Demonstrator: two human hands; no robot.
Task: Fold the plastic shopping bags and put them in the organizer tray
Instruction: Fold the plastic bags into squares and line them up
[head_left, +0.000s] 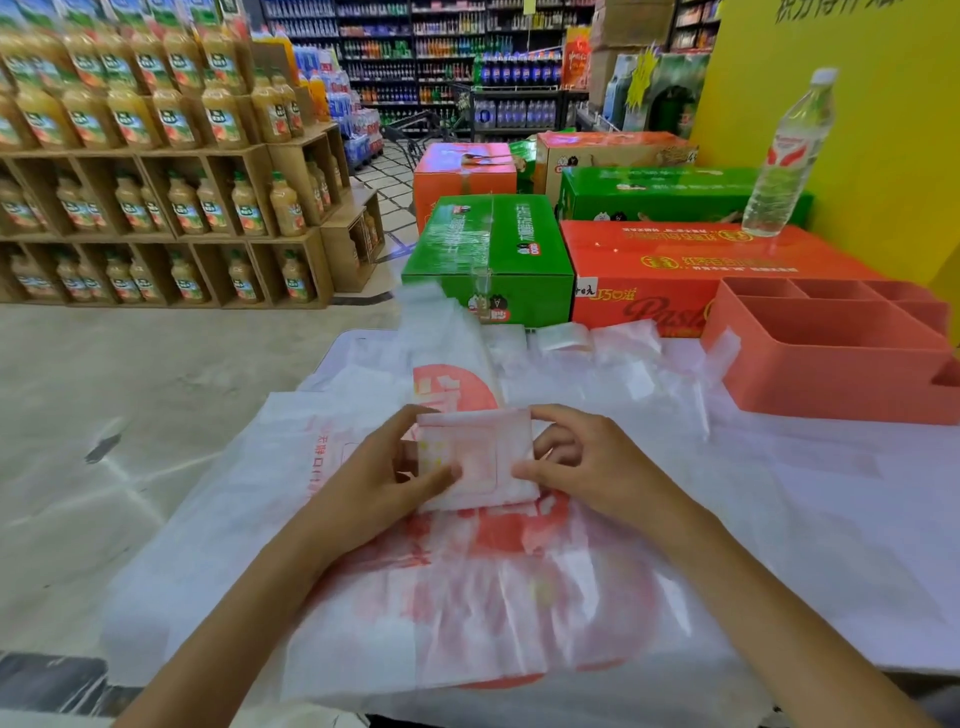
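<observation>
A white plastic bag with red print, folded into a small square (475, 457), lies on top of a pile of flat unfolded bags (467, 597) at the table's middle. My left hand (387, 478) pinches the square's left edge, thumb on top. My right hand (582, 460) pinches its right edge the same way. Another bag (447, 338) stands crumpled just behind the square. The coral organizer tray (831, 353), with several compartments, sits at the far right of the table; nothing shows inside it.
Green and orange cartons (493, 249) line the table's far side, and a clear water bottle (789, 156) stands on an orange one. Small folded clear bags (563, 335) lie near the cartons. Juice bottle shelves (156, 182) fill the left; a yellow wall (857, 104) is at right.
</observation>
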